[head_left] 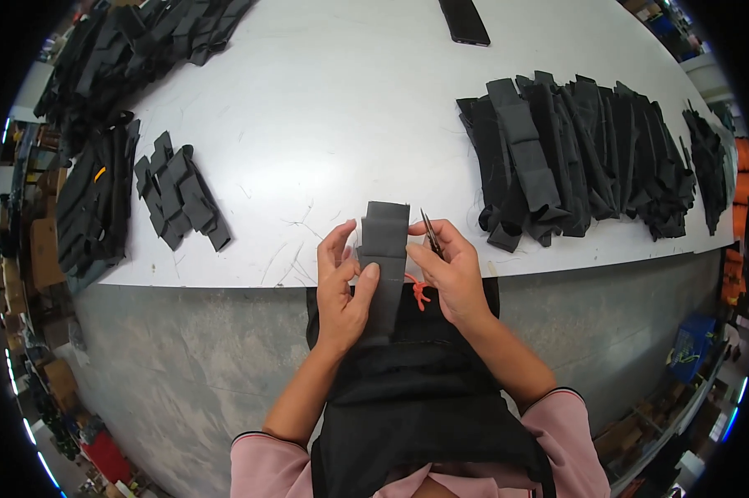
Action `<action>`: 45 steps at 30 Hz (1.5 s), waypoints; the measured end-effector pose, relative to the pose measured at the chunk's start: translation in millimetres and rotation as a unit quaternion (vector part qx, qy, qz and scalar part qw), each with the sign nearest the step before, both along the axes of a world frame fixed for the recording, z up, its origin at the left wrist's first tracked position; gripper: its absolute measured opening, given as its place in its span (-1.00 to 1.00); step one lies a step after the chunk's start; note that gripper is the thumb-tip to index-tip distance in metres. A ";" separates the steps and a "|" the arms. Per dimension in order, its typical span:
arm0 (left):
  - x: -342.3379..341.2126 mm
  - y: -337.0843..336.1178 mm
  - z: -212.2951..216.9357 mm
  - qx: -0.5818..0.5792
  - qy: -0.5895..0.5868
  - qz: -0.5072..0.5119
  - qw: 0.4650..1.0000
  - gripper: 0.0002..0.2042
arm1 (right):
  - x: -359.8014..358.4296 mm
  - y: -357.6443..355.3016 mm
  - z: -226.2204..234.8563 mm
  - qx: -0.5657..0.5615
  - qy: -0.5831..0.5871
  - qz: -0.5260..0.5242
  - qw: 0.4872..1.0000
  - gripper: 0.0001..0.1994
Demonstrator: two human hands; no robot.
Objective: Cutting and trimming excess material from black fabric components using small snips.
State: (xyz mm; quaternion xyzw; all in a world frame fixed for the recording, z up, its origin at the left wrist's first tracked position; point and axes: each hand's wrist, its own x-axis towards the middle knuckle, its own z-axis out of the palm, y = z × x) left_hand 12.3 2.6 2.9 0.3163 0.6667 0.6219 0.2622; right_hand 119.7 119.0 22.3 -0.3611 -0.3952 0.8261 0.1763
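Two hands meet at frame centre: I see my left hand [342,286] pinching a black strip [383,266] at the table [325,124] edge, my right hand [453,274] gripping snips [431,233].

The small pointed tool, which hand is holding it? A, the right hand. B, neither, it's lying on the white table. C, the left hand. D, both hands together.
A: the small pointed tool sticks up from the fingers of the right hand, while the left hand grips only the dark fabric strip.
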 end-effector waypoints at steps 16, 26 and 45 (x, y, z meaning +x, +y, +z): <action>12.5 -3.2 -10.3 -0.072 -0.136 -0.025 0.988 -0.85 | 6.1 -11.7 -8.3 0.031 -0.016 -0.004 0.999 -0.86; 8.1 -8.7 10.6 -0.053 -0.468 -0.144 0.870 -0.79 | 8.3 -6.5 -11.0 0.023 -0.002 -0.040 0.999 -0.90; 2.7 -3.9 9.7 -0.070 -0.515 -0.091 0.849 -0.71 | 9.7 -12.3 -17.5 0.120 -0.054 -0.073 0.988 -0.89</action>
